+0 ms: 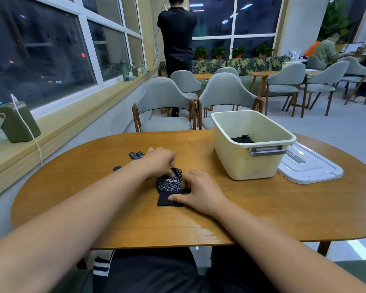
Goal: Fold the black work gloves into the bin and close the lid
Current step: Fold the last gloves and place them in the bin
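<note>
A black dotted work glove (170,187) lies folded over on the wooden table (220,218) in front of me. My left hand (160,160) pinches its folded fingertips near the top. My right hand (199,192) rests beside it, thumb pressing the cuff, fingers against its right edge. Under my left wrist lies another black glove (136,155); only its fingertips and thumb show. The cream bin (251,163) stands open to the right with a black glove (242,139) inside. Its white lid (309,166) lies flat on the table, right of the bin.
Two grey chairs (165,106) stand at the table's far side. A window ledge with a green box (15,121) and white cable runs along the left. A person stands at the back by the window; others sit at far right tables.
</note>
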The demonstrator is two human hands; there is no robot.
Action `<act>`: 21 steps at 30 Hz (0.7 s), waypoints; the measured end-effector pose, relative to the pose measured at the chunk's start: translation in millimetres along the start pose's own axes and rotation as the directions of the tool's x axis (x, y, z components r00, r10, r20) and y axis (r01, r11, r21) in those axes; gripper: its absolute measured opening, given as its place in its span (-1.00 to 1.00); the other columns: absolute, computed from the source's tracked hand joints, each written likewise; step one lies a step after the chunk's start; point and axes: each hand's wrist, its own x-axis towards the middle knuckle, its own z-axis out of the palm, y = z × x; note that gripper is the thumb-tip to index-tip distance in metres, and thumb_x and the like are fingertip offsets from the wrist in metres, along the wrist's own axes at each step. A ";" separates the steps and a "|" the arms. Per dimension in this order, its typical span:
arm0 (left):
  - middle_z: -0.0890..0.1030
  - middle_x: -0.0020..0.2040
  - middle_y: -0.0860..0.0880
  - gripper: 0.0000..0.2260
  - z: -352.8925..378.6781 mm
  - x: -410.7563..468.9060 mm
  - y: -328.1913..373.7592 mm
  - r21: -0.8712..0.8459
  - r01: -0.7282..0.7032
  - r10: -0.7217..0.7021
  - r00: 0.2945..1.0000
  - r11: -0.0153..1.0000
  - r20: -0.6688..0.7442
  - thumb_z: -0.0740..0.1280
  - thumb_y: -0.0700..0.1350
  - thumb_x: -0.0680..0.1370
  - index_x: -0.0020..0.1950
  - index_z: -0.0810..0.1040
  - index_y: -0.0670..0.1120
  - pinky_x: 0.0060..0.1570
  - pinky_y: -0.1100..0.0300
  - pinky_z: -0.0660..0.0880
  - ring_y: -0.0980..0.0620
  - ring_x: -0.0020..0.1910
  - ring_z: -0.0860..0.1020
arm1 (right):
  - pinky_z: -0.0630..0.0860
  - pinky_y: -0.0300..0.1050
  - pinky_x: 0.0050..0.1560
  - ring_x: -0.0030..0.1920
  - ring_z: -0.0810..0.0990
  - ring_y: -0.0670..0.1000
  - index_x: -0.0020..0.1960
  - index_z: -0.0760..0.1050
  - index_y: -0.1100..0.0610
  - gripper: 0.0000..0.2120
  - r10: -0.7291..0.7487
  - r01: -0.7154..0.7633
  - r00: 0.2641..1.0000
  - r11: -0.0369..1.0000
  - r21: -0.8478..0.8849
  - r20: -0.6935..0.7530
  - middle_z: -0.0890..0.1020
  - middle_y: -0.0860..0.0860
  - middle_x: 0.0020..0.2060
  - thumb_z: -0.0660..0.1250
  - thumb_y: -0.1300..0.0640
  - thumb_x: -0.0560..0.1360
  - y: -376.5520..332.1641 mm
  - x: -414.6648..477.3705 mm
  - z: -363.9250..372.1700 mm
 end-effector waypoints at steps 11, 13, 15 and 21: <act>0.64 -0.13 0.02 -0.80 -2.2 -2.1 0.3 -0.124 -0.080 0.089 0.994 0.989 0.071 0.53 -0.12 0.50 -0.17 0.51 0.01 -0.19 0.08 0.46 0.01 -0.13 0.55 | 0.42 -0.02 -0.02 -0.10 0.48 -0.01 -0.15 0.46 -0.03 -0.45 -0.001 0.001 1.000 1.000 0.008 0.010 0.49 -0.14 -0.21 0.41 -0.51 0.34 -1.7 -0.3 -2.7; 0.63 -0.14 0.00 -0.81 -2.4 -1.5 0.3 -0.125 -0.088 0.098 0.992 0.988 0.075 0.51 -0.14 0.50 -0.17 0.50 -0.01 -0.20 0.07 0.44 0.00 -0.15 0.52 | 0.45 0.02 -0.01 -0.11 0.47 0.00 -0.17 0.45 -0.02 -0.44 0.002 -0.002 1.000 1.000 0.015 0.004 0.46 -0.16 -0.22 0.39 -0.52 0.32 -2.0 -0.4 -2.0; 0.63 -0.13 -0.01 -0.78 -3.4 -0.1 -0.1 -0.129 -0.087 0.097 0.992 0.988 0.077 0.53 -0.13 0.50 -0.15 0.49 0.00 -0.19 0.04 0.44 -0.02 -0.13 0.53 | 0.46 0.03 -0.02 -0.11 0.47 0.01 -0.17 0.46 -0.01 -0.44 0.003 -0.003 1.000 1.000 0.021 -0.001 0.46 -0.15 -0.22 0.39 -0.51 0.32 -1.8 -0.5 -2.2; 0.58 -0.05 0.13 -0.63 -8.7 5.5 -0.1 -0.047 -0.103 0.104 0.995 0.994 0.005 0.63 0.02 0.46 0.13 0.53 0.10 -0.02 0.06 0.33 0.05 -0.03 0.53 | 0.47 0.03 0.01 -0.08 0.50 0.01 -0.15 0.48 -0.02 -0.44 -0.005 0.005 1.000 1.000 0.013 0.001 0.49 -0.14 -0.20 0.38 -0.53 0.33 0.1 0.4 -1.3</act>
